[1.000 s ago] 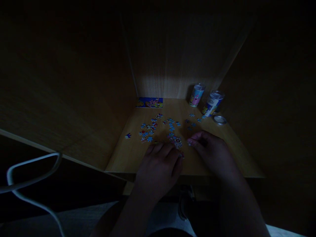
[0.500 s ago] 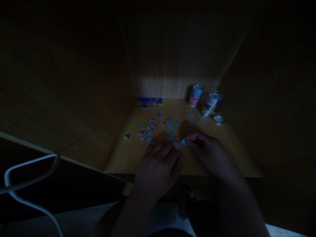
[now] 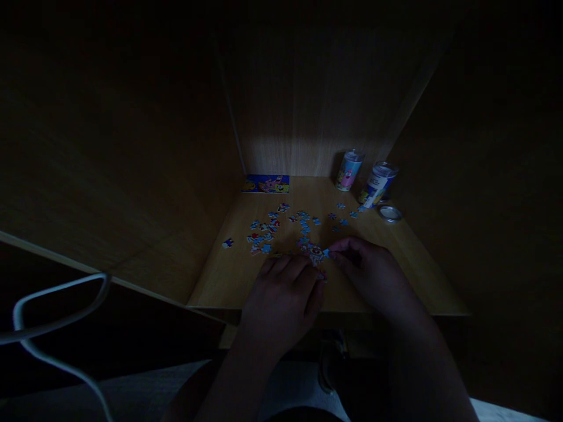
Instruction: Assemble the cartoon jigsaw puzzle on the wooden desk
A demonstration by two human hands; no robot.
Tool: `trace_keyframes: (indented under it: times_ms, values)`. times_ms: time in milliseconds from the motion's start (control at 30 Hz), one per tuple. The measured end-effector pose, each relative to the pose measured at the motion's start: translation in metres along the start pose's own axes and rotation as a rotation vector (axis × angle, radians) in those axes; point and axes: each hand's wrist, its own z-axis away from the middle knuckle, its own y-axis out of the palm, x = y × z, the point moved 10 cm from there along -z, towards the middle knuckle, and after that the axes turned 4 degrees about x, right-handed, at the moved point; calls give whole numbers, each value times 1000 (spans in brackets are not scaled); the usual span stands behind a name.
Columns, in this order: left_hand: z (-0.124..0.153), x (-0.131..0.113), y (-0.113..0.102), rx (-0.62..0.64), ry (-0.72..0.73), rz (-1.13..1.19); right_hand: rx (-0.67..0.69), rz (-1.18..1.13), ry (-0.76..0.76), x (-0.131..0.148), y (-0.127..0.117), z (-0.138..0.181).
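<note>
In dim light, my right hand (image 3: 373, 269) pinches a light-blue jigsaw piece (image 3: 326, 252) between thumb and fingertips. That piece is at the right edge of a partly joined patch of jigsaw pieces (image 3: 315, 253); whether it is locked in, I cannot tell. My left hand (image 3: 284, 293) lies palm down over the near left side of the patch, fingers resting forward and thumb apart, covering part of it. A pinkish piece (image 3: 322, 275) shows beside its index finger. Joined blue pieces (image 3: 304, 223) run away from the patch toward the back.
Loose jigsaw pieces (image 3: 264, 237) lie left of the patch, and several blue ones (image 3: 343, 222) to the right. A cartoon picture card (image 3: 266, 184) lies at the back left. Two clear-topped cans (image 3: 349, 170) (image 3: 377, 184) and a round lid (image 3: 390, 214) stand back right. A white cable (image 3: 61, 366) hangs at left.
My right hand has shifted slightly left, bringing the blue jigsaw piece against the joined patch. My left hand has stayed in place.
</note>
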Motion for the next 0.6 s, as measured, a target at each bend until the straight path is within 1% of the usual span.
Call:
trace_keyframes:
  times_ms: [200, 367, 600]
  values:
    - [0, 0, 1, 13, -2, 13, -33, 55, -6, 2, -2, 0]
    - [0, -4, -2, -1, 38, 19, -70, -11, -58, 4, -6, 2]
    - [2, -7, -3, -1, 85, 23, -77, -92, 27, -6, -9, 2]
